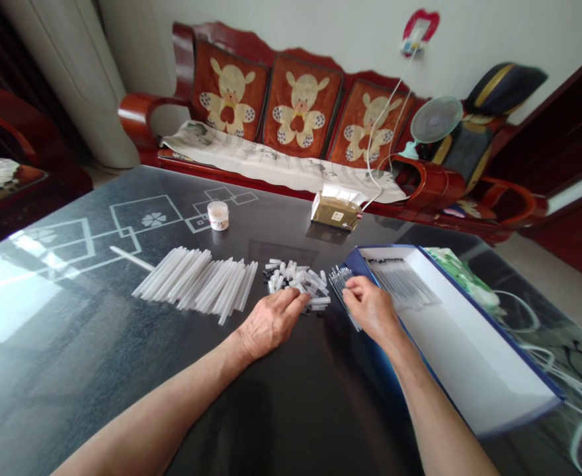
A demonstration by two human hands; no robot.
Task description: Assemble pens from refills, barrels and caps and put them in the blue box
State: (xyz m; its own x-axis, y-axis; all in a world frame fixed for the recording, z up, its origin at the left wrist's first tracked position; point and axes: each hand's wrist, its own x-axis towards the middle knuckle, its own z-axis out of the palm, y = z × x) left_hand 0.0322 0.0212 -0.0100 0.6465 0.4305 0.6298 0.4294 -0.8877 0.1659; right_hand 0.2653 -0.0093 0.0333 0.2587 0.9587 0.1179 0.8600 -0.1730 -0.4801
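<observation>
My left hand rests at the near edge of a pile of small translucent caps, fingers bent together at the caps; what they hold, if anything, is hidden. My right hand is over a bundle of thin dark refills, thumb and fingers pinched at its right side. Whether a refill is between them is too small to tell. Left of the caps lies a row of whitish translucent tubes. Beside my right hand, an open blue box with a white inside holds more thin refills at its far end.
A small round tub and a tissue box stand farther back on the dark glossy table. A green packet and white cables lie right of the blue box. Beyond the table is a wooden sofa.
</observation>
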